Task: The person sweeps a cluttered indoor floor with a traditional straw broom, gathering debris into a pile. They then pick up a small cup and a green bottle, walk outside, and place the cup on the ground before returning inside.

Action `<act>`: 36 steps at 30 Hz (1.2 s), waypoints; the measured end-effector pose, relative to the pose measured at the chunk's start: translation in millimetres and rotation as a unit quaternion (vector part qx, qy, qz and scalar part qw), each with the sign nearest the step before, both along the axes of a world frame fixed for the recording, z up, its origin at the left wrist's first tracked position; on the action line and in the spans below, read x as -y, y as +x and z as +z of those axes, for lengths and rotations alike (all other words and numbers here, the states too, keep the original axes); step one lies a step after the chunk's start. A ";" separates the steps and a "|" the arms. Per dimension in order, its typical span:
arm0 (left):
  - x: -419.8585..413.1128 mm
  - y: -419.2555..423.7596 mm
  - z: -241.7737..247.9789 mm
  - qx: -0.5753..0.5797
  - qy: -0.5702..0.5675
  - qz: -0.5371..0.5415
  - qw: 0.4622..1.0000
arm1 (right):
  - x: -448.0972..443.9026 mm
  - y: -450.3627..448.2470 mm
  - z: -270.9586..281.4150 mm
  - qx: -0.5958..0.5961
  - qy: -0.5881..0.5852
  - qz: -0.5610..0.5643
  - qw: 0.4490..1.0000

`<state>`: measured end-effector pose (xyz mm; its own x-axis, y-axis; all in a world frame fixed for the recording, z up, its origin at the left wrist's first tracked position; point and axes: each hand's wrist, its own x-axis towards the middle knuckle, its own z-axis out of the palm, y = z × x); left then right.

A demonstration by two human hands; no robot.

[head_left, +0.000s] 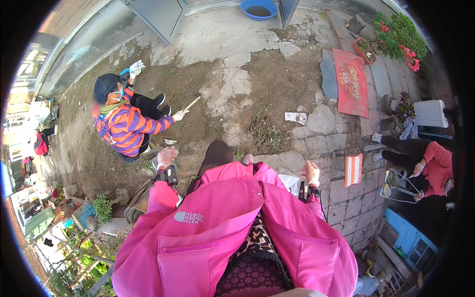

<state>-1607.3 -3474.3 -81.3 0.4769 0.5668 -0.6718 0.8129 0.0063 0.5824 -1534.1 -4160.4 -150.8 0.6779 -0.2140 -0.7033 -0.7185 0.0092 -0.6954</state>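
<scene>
My left hand [167, 156] is held out past the sleeve of my pink jacket, its fingers curled in with no object visible in them. Translucent glove material shows around its wrist. Bare soil lies below it, with a small pale shard [170, 142] just beyond. My right hand [310, 173] hangs over the paved side with bent fingers; whether it pinches something small cannot be made out. A white plastic bag [290, 182] is beside it, partly hidden by my jacket. Ahead of me a patch of weeds [269, 131] grows among flat stones [321, 119].
A crouching co-worker [126, 122] in stripes holds a wooden-handled tool [192, 103] at front left. Another person [438, 167] at far right grips a wire-handled carrier [399, 185]. An orange-and-white cushion [353, 170], a red mat [350, 83] and a blue basin [259, 10] lie around.
</scene>
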 end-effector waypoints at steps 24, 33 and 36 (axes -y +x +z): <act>-205.0 517.8 -16.2 0.091 -0.082 -0.045 0.991 | -302.9 521.7 102.3 0.111 -0.017 0.045 0.993; -221.6 705.5 30.4 0.175 -0.061 -0.012 0.983 | -274.1 615.4 62.7 0.017 -0.031 0.004 0.999; -227.9 768.3 31.9 0.201 -0.046 0.013 0.978 | -267.1 676.9 19.2 -0.027 -0.053 0.014 0.998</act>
